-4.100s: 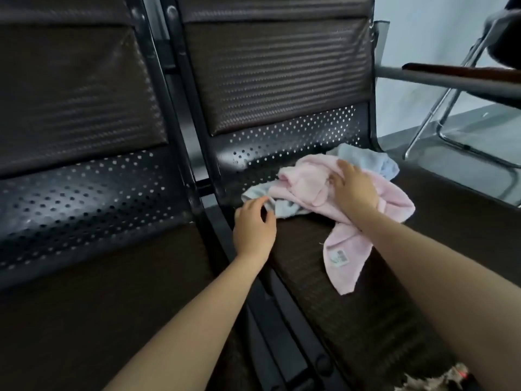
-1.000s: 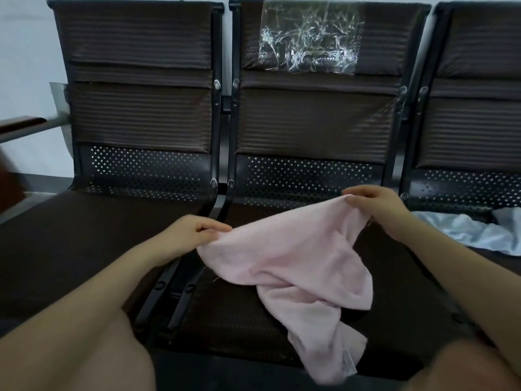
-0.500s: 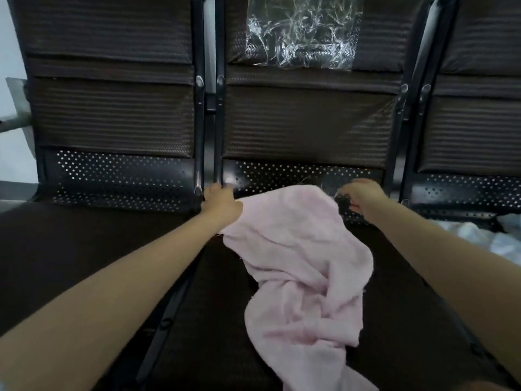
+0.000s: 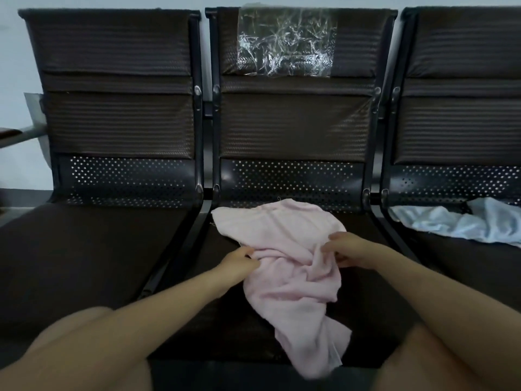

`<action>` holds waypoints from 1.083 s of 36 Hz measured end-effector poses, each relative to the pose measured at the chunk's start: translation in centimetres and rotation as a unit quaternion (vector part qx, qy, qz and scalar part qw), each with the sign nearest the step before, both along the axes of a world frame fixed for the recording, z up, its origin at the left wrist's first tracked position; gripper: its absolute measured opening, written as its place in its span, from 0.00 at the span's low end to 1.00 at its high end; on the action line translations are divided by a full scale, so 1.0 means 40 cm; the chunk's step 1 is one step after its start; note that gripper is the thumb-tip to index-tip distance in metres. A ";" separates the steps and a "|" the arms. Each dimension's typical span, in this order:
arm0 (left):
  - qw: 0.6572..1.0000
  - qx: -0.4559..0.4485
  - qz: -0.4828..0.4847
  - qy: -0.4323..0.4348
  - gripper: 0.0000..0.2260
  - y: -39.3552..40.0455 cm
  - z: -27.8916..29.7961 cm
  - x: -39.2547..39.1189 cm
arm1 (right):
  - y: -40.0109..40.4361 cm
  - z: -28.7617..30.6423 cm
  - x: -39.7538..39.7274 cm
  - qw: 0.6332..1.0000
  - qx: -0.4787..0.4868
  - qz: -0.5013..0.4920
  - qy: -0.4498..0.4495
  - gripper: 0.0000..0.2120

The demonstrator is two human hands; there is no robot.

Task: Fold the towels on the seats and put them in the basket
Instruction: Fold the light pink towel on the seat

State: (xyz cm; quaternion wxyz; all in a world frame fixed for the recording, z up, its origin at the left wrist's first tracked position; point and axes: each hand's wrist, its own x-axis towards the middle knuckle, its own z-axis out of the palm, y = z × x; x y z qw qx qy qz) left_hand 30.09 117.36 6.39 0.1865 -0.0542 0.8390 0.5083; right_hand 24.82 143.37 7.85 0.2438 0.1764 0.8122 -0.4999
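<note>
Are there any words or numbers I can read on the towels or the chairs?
None can be read.
The pink towel shows no readable tag or print.
The light blue towel shows no print.
The crinkly clear plastic on the middle seat back has only shiny creases, no letters.

I see the pink towel (image 4: 284,249) rumpled on the middle seat (image 4: 214,320), its near end hanging over the front edge. My left hand (image 4: 239,262) and right hand (image 4: 345,249) pinch its bunched middle. A blue towel (image 4: 462,221) lies on the right seat (image 4: 465,266).
</note>
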 end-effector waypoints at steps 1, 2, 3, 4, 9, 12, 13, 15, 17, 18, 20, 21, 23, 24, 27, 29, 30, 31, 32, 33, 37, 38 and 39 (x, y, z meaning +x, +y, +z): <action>1.000 0.008 0.001 0.004 0.18 0.014 0.009 0.011 | 0.004 -0.003 0.010 1.000 -0.019 0.019 0.002 0.18; 1.000 0.021 0.002 0.006 0.16 0.027 0.010 0.021 | 0.008 -0.003 0.015 0.999 -0.026 0.035 0.005 0.21; 0.999 0.034 0.005 0.006 0.17 0.039 0.007 0.030 | 0.015 -0.005 0.016 0.999 -0.030 0.040 0.010 0.24; 0.999 0.047 0.013 0.012 0.20 0.050 -0.003 0.034 | 0.018 -0.003 0.015 0.998 -0.033 0.041 0.020 0.26; 0.995 0.091 0.041 0.006 0.22 0.066 -0.012 0.039 | 0.020 -0.007 0.015 0.997 -0.035 0.058 0.030 0.30; 0.992 0.120 0.029 0.000 0.13 0.057 -0.007 0.019 | 0.013 -0.016 0.016 0.996 -0.050 0.075 0.008 0.31; 0.992 0.126 0.022 -0.002 0.12 0.055 -0.008 0.014 | 0.007 -0.018 0.016 0.995 -0.058 0.082 0.005 0.31; 0.991 0.134 0.014 -0.003 0.11 0.054 -0.016 0.005 | -0.003 -0.023 0.013 0.991 -0.081 0.102 -0.012 0.31; 0.990 0.138 0.018 -0.005 0.11 0.062 -0.025 0.003 | -0.017 -0.026 0.015 0.984 -0.122 0.126 -0.034 0.26; 0.990 0.138 0.022 -0.009 0.12 0.067 -0.031 0.002 | -0.025 -0.025 0.017 0.981 -0.134 0.135 -0.038 0.23; 0.989 0.143 0.017 -0.019 0.19 0.068 -0.041 0.000 | -0.034 -0.024 0.012 0.980 -0.144 0.132 -0.032 0.22; 0.988 0.153 0.009 -0.026 0.22 0.064 -0.041 -0.002 | -0.035 -0.025 0.006 0.981 -0.148 0.121 -0.026 0.23; 0.981 0.192 -0.009 -0.037 0.20 0.052 -0.040 -0.004 | -0.033 -0.025 -0.007 0.982 -0.158 0.100 -0.020 0.24; 0.976 0.215 -0.013 -0.041 0.19 0.046 -0.040 -0.006 | -0.032 -0.025 -0.012 0.983 -0.163 0.089 -0.017 0.24; 0.958 0.282 0.000 -0.051 0.18 0.041 -0.042 -0.011 | -0.031 -0.020 -0.020 0.984 -0.164 0.067 0.001 0.23; 0.949 0.309 0.046 -0.044 0.14 0.050 -0.034 -0.015 | -0.028 -0.011 -0.023 0.984 -0.170 0.062 0.007 0.24; 0.940 0.330 0.072 -0.042 0.14 0.057 -0.025 -0.017 | -0.025 -0.004 -0.023 0.982 -0.177 0.061 0.008 0.25; 0.929 0.358 0.091 -0.040 0.14 0.062 -0.008 -0.019 | -0.021 0.003 -0.023 0.981 -0.185 0.057 0.011 0.25; 0.915 0.389 0.102 -0.039 0.14 0.065 0.012 -0.023 | -0.016 0.013 -0.024 0.980 -0.192 0.048 0.020 0.25; 0.904 0.413 0.105 -0.036 0.14 0.063 0.033 -0.029 | -0.011 0.025 -0.024 0.979 -0.200 0.036 0.035 0.23; 0.898 0.427 0.102 0.010 0.13 0.007 0.112 -0.057 | 0.018 0.077 -0.024 0.975 -0.205 -0.049 0.069 0.18; 0.909 0.404 0.102 0.034 0.13 -0.014 0.124 -0.061 | 0.025 0.089 -0.020 0.974 -0.203 -0.069 0.070 0.17; 0.923 0.366 0.100 0.063 0.13 -0.036 0.133 -0.063 | 0.032 0.099 -0.017 0.973 -0.204 -0.087 0.071 0.17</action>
